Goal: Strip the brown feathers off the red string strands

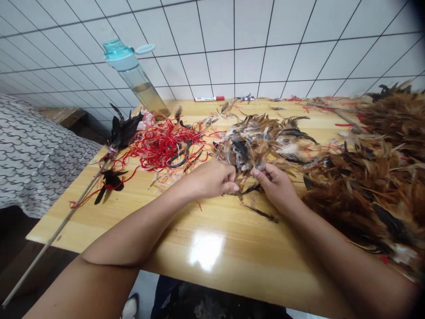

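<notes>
My left hand [217, 179] is closed at the near edge of a loose pile of brown, grey and black feathers [262, 135]. Its fingers curl inward, and what they hold, if anything, is hidden. Just to the right, my right hand [279, 186] pinches a small feather [258, 167] between thumb and fingers, its fluffy grey end showing at the fingertips. A few thin dark feathers [260, 213] lie on the wooden table [159, 239] below the hands.
A tangle of red string [156, 146] with black-handled scissors [179, 156] lies left. Beside it are a stick [63, 223] with black feathers and a water bottle [142, 86]. A large brown feather heap [368, 190] covers the right side. A red marker [209, 99] lies by the tiled wall.
</notes>
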The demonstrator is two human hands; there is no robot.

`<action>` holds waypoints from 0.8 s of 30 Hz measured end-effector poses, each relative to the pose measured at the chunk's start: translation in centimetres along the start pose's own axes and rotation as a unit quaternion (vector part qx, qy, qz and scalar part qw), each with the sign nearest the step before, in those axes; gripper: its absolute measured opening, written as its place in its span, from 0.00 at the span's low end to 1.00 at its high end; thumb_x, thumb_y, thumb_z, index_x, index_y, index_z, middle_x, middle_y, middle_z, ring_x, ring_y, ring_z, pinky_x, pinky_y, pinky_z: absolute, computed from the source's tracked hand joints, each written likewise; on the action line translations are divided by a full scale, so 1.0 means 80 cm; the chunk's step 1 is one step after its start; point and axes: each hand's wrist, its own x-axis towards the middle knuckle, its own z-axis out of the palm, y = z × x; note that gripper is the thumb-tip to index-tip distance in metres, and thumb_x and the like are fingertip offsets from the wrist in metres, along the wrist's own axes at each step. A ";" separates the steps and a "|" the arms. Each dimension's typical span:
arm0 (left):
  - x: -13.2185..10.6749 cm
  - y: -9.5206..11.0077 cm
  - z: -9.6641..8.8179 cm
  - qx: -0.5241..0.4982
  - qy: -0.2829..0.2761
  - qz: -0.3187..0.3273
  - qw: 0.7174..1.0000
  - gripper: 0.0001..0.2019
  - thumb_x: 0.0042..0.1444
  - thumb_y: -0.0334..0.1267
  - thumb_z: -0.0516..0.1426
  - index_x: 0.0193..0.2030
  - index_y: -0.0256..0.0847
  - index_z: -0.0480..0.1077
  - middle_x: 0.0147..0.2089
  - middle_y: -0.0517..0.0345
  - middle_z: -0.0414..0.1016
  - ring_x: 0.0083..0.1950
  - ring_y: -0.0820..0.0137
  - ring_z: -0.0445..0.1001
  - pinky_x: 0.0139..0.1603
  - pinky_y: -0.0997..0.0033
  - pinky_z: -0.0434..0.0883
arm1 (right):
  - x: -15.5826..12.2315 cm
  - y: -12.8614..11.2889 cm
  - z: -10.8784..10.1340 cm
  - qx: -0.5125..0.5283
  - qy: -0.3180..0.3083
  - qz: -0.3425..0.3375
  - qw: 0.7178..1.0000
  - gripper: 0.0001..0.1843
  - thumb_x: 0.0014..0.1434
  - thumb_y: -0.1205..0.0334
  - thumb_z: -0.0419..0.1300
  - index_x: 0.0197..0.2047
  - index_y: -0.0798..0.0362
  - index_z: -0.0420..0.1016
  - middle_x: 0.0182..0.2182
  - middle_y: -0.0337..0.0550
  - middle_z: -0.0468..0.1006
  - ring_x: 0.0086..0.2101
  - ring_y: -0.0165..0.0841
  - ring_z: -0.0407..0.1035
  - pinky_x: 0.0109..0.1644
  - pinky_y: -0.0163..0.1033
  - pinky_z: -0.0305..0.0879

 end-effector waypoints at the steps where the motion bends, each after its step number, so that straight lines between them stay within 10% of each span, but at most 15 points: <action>1: -0.001 0.000 0.001 0.024 -0.011 -0.011 1.000 0.08 0.48 0.41 0.62 0.29 0.40 0.72 0.26 0.58 0.71 0.28 0.70 0.66 0.31 0.73 0.57 | 0.000 0.001 0.000 0.002 0.000 0.004 1.000 0.12 0.58 0.53 0.56 0.28 0.52 0.68 0.24 0.38 0.71 0.28 0.30 0.63 0.33 0.35 0.60; 13: 0.001 0.000 -0.007 0.071 -0.007 -0.001 0.997 0.05 0.54 0.33 0.53 0.30 0.39 0.69 0.29 0.55 0.71 0.29 0.69 0.66 0.32 0.71 0.58 | 0.000 -0.001 -0.002 -0.016 0.001 -0.011 1.000 0.12 0.57 0.53 0.56 0.27 0.51 0.69 0.22 0.37 0.69 0.27 0.31 0.62 0.31 0.34 0.58; 17: 0.005 -0.003 -0.013 -0.126 0.072 0.003 0.989 0.02 0.55 0.34 0.54 0.33 0.39 0.66 0.28 0.61 0.68 0.28 0.75 0.63 0.30 0.76 0.59 | 0.000 0.001 -0.002 -0.011 -0.005 -0.017 1.000 0.13 0.58 0.53 0.55 0.26 0.51 0.67 0.22 0.37 0.69 0.27 0.31 0.62 0.31 0.34 0.58; 24: 0.023 0.005 0.026 -0.474 0.065 -0.055 0.876 0.12 0.50 0.41 0.61 0.33 0.37 0.64 0.27 0.60 0.71 0.26 0.77 0.69 0.29 0.77 0.66 | 0.000 0.005 0.003 -0.012 -0.013 -0.011 1.000 0.14 0.56 0.54 0.56 0.24 0.52 0.68 0.21 0.37 0.68 0.24 0.30 0.61 0.30 0.35 0.58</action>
